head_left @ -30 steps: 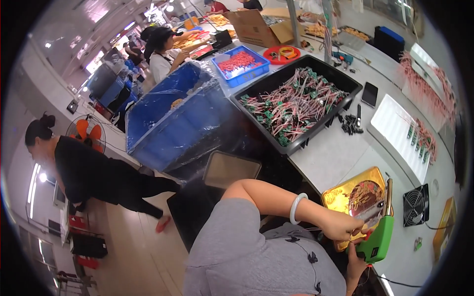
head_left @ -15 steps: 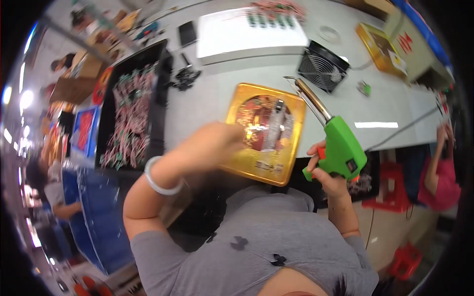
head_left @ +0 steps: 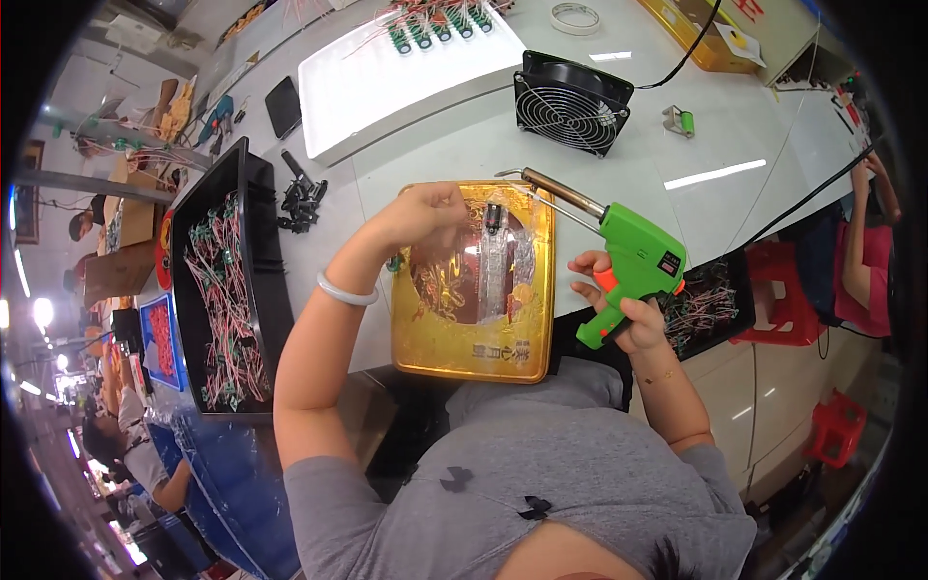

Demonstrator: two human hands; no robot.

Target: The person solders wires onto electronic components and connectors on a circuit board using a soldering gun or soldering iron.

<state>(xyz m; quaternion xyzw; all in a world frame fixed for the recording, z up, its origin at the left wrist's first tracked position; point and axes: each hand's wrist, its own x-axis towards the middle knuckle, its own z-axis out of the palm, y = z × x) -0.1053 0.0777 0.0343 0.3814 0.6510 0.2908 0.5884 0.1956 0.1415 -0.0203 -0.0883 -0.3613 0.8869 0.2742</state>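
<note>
My right fingers (head_left: 592, 260) grip the green soldering gun (head_left: 643, 249), its tip slanting across the far right corner of the gold tin (head_left: 425, 350) at the near edge of the desk (head_left: 454, 140); my left fingers (head_left: 449, 199) curl over the tin's far left part, too blurred to tell whether they pinch anything. Beyond sit a black fan (head_left: 570, 104) and a white tray (head_left: 387, 92) bearing green circuit boards (head_left: 446, 26); leftward, a black bin (head_left: 267, 266) holds wired boards (head_left: 224, 300).

Bright light streaks the glossy whitish tabletop (head_left: 454, 135) with glare and glints off the gold rectangular tray (head_left: 425, 353), blur softens the bare left hand (head_left: 430, 215), and fisheye distortion bends the black-rimmed edges.
</note>
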